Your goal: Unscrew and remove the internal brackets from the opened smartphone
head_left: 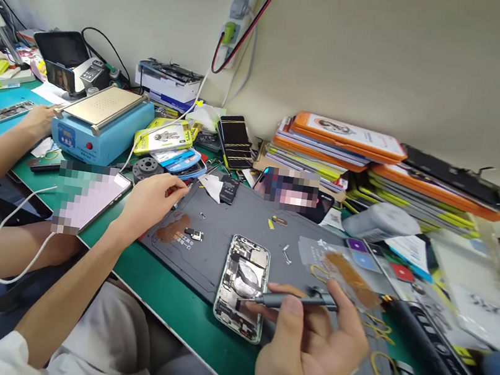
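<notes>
Phone, pale-framed, is lying open, silver-black part loose at left; right hand is holding grey pen-shaped tool; left hand's grip I cannot tell.

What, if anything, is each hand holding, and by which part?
Right hand: the gray pen-shaped tool, by its barrel. Left hand: fingers pinched together, but I can't tell.

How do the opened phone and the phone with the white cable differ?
- Opened phone: internals exposed; cabled phone: lit screen facing up.
- Opened phone mostly on the grey mat; cabled phone left of it.
- Right hand holds a pen-shaped tool at the opened phone; cabled phone has the white cable at its near end.

Shared: both rectangular.
</notes>
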Tool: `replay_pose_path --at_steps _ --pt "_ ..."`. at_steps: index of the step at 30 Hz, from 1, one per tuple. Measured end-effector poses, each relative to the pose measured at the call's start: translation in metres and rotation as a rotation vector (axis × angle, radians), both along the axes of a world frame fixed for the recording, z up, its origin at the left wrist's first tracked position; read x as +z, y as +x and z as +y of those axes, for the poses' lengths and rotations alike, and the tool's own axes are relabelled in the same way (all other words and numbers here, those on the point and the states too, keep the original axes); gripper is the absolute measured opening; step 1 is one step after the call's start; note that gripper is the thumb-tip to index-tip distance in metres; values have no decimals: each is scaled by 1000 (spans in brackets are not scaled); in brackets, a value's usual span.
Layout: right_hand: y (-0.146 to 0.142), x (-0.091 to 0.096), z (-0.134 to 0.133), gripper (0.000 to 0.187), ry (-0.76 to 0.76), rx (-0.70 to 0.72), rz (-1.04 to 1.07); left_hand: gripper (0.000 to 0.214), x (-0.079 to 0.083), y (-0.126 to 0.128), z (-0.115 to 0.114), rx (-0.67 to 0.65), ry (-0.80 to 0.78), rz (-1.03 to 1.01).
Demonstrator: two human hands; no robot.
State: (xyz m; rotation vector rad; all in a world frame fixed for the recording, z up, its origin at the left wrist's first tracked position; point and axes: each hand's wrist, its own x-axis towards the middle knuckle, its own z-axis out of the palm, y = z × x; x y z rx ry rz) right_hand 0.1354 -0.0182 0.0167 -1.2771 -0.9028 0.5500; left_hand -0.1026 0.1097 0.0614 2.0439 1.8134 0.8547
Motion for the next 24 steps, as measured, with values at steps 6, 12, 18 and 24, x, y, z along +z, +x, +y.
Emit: replay_pose_path --at_steps 6,12,18,24 --pt "-1 -5 3 62 -3 11 31 23 0 -2 2 -3 29 72" --pt "-1 -7 6 60 -6 11 11 25 -5 -6 7 -5 26 140" --pt "-1 -8 5 59 -4 35 6 22 -8 -8 6 -32 19 230" --pt "0 -9 5 61 -14 36 13 27 -10 -7 6 -67 46 269"
